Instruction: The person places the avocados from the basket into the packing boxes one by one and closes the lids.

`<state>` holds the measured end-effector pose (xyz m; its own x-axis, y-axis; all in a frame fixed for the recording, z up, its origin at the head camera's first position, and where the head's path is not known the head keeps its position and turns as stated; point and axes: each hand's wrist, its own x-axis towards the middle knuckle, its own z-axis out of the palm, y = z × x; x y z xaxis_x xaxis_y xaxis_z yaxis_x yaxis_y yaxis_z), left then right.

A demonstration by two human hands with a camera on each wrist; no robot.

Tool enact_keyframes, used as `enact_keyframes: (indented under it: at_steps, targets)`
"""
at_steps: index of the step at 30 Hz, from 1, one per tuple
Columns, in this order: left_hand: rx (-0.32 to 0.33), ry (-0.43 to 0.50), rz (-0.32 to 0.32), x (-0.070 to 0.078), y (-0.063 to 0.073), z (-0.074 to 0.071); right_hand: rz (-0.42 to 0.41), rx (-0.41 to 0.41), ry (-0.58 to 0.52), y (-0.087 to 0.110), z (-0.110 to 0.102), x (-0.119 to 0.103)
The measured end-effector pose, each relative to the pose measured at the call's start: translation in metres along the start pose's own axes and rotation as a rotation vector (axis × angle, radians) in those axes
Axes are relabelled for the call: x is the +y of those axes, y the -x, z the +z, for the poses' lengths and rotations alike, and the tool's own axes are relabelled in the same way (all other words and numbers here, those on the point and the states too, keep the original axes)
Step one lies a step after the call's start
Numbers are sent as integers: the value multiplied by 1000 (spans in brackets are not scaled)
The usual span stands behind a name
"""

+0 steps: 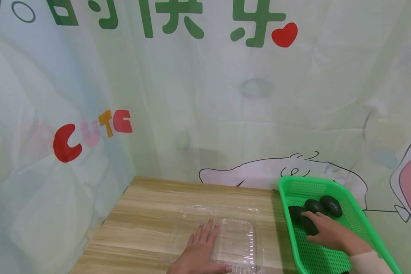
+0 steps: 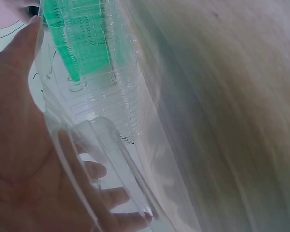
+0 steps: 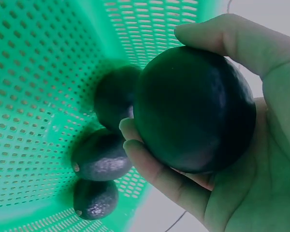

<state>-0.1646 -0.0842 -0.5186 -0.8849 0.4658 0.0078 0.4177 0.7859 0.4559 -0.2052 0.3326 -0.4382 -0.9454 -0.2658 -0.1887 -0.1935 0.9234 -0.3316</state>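
Note:
A clear plastic clamshell box point(image 1: 238, 243) lies opened out on the wooden table. My left hand point(image 1: 196, 253) rests on it with fingers spread and straight. In the left wrist view, the fingers point(image 2: 117, 197) show through the clear plastic edge. Inside the green basket at the right, my right hand point(image 1: 328, 231) grips a dark avocado point(image 3: 193, 111), thumb on one side and fingers curled round the other. Three more dark avocados point(image 3: 104, 153) lie together at the basket's far end, just beyond the held one.
The green mesh basket point(image 1: 291, 239) has raised walls and stands at the table's right side. Behind the table hangs a printed cloth point(image 1: 191, 95), which also runs along the left edge of the wooden table point(image 1: 140, 213).

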Motion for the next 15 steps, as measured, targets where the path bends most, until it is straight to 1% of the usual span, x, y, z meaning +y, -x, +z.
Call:
enact_keyframes:
  at_steps: [7, 13, 15]
  targets:
    - [-8, -23, -9, -1, 0, 4, 14, 57, -13, 14, -2, -1]
    - [-4, -22, 0, -1, -2, 3, 63, 91, -74, 29, -3, -7]
    - [-3, -22, 6, 0, -3, 2, 83, 117, -79, 34, -3, -10]
